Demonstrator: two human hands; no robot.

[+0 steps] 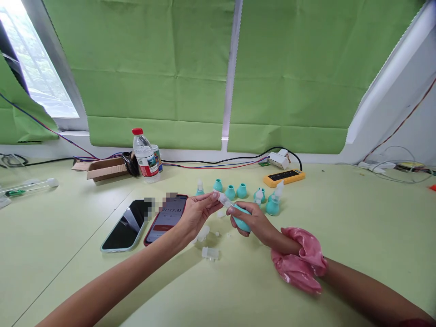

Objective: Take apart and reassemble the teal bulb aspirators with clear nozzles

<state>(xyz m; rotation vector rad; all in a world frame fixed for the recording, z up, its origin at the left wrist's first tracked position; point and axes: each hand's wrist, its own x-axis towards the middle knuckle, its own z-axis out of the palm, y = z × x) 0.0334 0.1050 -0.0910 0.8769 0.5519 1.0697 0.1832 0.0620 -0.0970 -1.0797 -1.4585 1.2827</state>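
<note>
My right hand (250, 220) is wrapped round the teal squeeze bulb (242, 218) of a nasal aspirator. A translucent nozzle (225, 200) sticks out of it up to the left, and my left hand (204, 206) pinches the far end of this nozzle between thumb and fingers. Below my hands lie loose clear plastic parts: a short tube piece (210, 253), another clear piece (203, 233) and some tiny white bits (229, 235). Behind them stand several teal bulbs, among them an open-necked bulb (230, 192) and a bulb with a nozzle fitted (273, 205).
To the left lie a dark-screened phone (127, 227) and a red-cased phone showing a timer (165, 220). A red-capped water bottle (146, 156) and a cardboard box (107, 169) stand at the back. A yellow-and-black device (284, 177) and cables lie near the wall.
</note>
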